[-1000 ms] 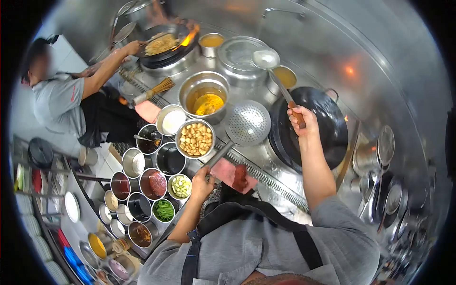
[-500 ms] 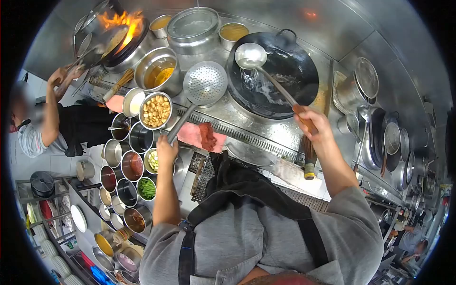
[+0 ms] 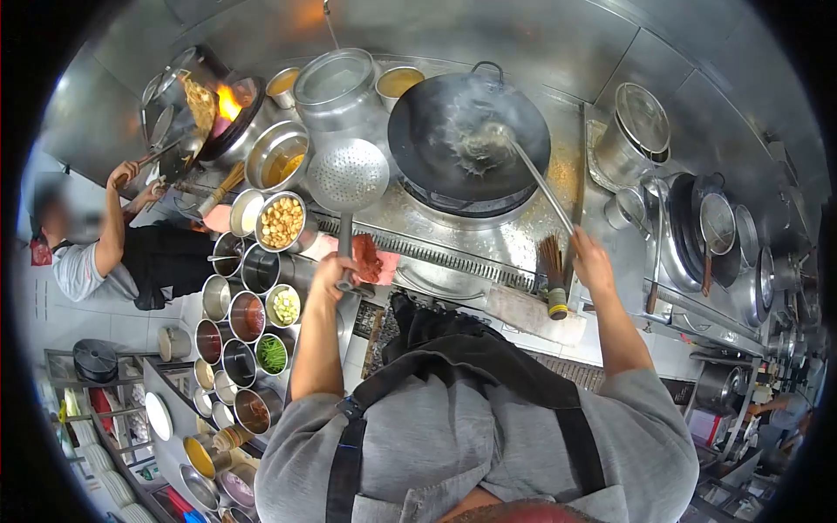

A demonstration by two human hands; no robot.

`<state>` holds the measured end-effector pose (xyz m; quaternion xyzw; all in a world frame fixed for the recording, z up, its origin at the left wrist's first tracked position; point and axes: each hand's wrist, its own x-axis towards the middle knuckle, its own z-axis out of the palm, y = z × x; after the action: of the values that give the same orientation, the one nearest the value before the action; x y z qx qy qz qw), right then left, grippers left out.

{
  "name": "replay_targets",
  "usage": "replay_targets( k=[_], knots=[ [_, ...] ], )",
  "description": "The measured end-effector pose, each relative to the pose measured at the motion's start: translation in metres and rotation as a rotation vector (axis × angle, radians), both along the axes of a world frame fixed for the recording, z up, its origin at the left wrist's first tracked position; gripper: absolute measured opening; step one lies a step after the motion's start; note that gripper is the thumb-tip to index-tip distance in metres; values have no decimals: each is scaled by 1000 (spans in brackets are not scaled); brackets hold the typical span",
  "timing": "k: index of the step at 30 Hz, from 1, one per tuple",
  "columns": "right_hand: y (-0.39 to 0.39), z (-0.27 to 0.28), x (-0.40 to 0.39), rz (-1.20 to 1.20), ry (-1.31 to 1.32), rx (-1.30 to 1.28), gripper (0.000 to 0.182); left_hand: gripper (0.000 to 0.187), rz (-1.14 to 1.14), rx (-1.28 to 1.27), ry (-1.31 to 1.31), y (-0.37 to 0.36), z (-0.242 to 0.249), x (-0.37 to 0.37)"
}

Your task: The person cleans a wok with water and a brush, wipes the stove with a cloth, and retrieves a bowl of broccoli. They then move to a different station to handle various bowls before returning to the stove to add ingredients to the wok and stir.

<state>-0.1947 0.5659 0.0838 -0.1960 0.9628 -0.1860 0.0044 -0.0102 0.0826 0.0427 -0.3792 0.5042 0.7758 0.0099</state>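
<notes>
Two long-handled tools are in your grip: your right hand [image 3: 593, 261] is closed round the far end of the ladle [image 3: 542, 187], and your left hand [image 3: 335, 275] is wrapped round the handle of the perforated skimmer [image 3: 349, 174]. The ladle's bowl is down in the large black wok [image 3: 414, 144], half lost in churned liquid [image 3: 471, 148] and steam. The skimmer's bowl is just left of the wok; whether it rests on the counter [image 3: 562, 148] or hangs slightly above, this view doesn't settle.

To work the ladle well, let its back follow the wok's curve and sweep in even strokes, so the liquid swirls rather than leaps over the rim. Your hold far back on the shaft gives reach but probably less control, so modest scoops should serve you better than full ones. Mind the skimmer's edge: the metal pot [image 3: 251, 166] and the bowl of golden pieces [image 3: 282, 221] sit near it on the left. A wide swing of your right forearm could catch the brush [image 3: 551, 270].
</notes>
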Motion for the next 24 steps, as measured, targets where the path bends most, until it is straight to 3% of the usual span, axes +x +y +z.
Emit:
replay_targets(
  k=[4,6,7,9,13,14,16,20,22,23,24],
  knots=[
    [24,-17,36,31,42,-155,52,36,97,-423,7,50,48,18],
    [27,-19,43,18,46,-184,51,41,51,-776,38,37,32,17],
    [27,-18,44,-5,52,-198,51,41,49,-793,44,33,37,14],
    [21,-9,39,28,97,-224,51,48,-145,-1113,-67,31,56,1],
    [-6,-6,10,66,148,-271,55,46,-439,-1405,-220,66,89,-46],
    [-8,-4,4,42,114,-271,56,42,-409,-1303,-210,62,88,-59],
    [-1,-7,8,24,126,-295,57,45,-379,-1421,-141,63,89,-73],
    [7,10,22,-7,120,-340,59,50,-360,-1356,-171,75,96,-80],
    [7,6,20,2,155,-345,58,54,-290,-1016,-141,87,119,-66],
    [8,5,19,13,194,-355,58,57,-230,-1275,65,73,88,-59],
    [11,9,19,5,189,-350,58,57,-240,-1270,65,64,75,-49]
  ],
)
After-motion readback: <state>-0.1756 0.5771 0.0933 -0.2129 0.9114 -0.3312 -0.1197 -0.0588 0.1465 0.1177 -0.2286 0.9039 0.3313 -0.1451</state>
